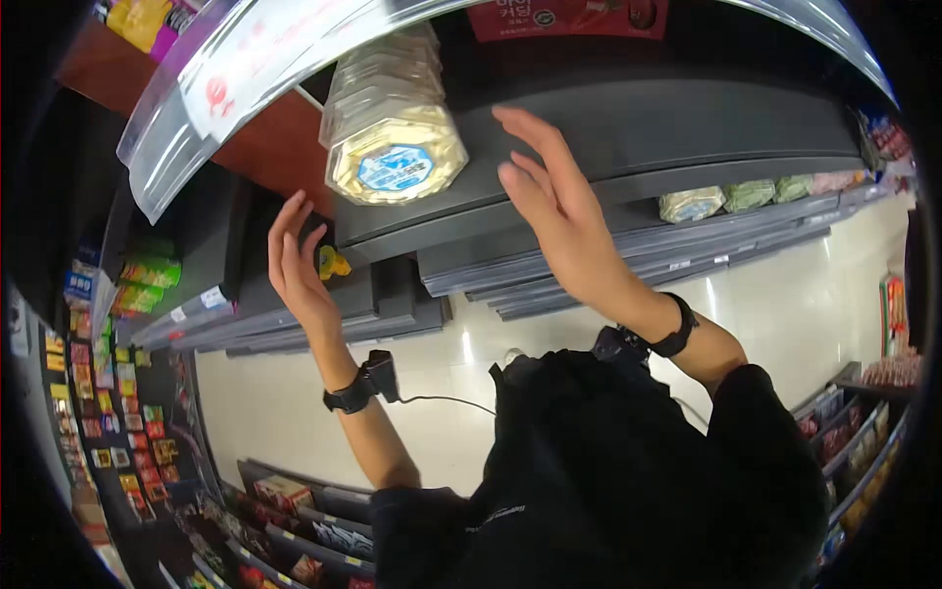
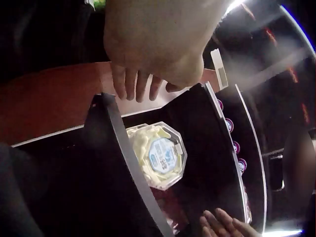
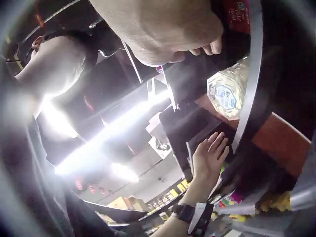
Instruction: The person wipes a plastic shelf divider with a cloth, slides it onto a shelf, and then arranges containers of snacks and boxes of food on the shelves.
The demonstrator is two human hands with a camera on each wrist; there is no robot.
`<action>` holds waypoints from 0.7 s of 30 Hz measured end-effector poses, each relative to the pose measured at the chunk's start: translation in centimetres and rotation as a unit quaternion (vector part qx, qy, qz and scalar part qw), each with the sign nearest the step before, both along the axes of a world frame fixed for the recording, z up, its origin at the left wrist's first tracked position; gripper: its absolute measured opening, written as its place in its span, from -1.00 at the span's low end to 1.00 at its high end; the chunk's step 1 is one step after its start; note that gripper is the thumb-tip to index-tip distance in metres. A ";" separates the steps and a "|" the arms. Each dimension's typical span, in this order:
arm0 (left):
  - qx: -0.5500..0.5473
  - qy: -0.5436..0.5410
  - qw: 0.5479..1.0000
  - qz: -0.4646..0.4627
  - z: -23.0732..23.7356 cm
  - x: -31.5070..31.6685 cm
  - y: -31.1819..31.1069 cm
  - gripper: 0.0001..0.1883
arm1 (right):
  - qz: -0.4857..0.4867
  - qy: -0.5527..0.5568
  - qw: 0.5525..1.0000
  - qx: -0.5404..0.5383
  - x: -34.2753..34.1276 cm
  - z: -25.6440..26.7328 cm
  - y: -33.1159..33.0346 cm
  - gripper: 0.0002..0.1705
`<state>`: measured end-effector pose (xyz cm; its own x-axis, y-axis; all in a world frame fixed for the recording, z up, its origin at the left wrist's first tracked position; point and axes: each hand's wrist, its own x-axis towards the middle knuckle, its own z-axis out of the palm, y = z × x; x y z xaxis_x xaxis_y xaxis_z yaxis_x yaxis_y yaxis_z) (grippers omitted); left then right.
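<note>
An octagonal clear package with pale contents and a blue-and-white label stands at the shelf's front, similar packages lined up behind it. To its left, the left hand is raised with fingers relaxed, touching nothing visible. On the other side the right hand is held up, thumb and fingers apart and empty. Between the two hands, the package also shows in the left wrist view below the left hand. In the right wrist view the package sits beyond the right hand.
A clear curved shelf strip crosses above the package. Wrapped packs line a lower shelf at right, and green snack bags sit at left. A red box stands farther back. Stocked racks are behind the person.
</note>
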<state>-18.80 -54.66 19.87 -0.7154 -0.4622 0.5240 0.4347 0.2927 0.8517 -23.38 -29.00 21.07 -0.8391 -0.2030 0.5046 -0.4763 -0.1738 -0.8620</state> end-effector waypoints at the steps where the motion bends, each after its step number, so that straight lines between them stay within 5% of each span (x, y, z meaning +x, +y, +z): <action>1: -0.020 -0.018 0.999 -0.047 0.9 -0.5 -0.8 -0.59 | -0.010 -0.048 0.999 -0.018 -0.4 0.2 -1.3 -0.50; 5: -0.031 -0.059 0.981 -0.184 2.1 -4.4 -4.4 -0.57 | 0.008 -0.153 0.979 -0.138 -2.6 0.7 -4.1 -0.44; 9: -0.038 -0.090 0.958 -0.268 3.2 -10.4 -6.1 -0.56 | -0.050 -0.213 0.966 -0.135 -4.0 0.0 -5.7 -0.41; 14: 0.031 -0.107 0.948 -0.297 1.6 -19.8 -6.8 -0.53 | -0.127 -0.192 0.964 -0.135 -2.1 -0.2 -7.6 -0.37; 18: 0.001 -0.101 0.946 -0.309 1.3 -21.7 -6.4 -0.49 | -0.247 -0.127 0.955 -0.101 -0.5 -0.1 -10.1 -0.30; 21: 0.015 -0.098 0.939 -0.328 0.8 -22.5 -6.6 -0.48 | -0.248 -0.060 0.961 -0.108 -0.9 -1.5 -11.5 -0.19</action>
<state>-41.25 -61.26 20.69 -0.9330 0.0998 0.3457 0.3465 -0.0088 0.9380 -24.27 -40.48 19.53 -0.8606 0.3359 0.3827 -0.4452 -0.1312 -0.8858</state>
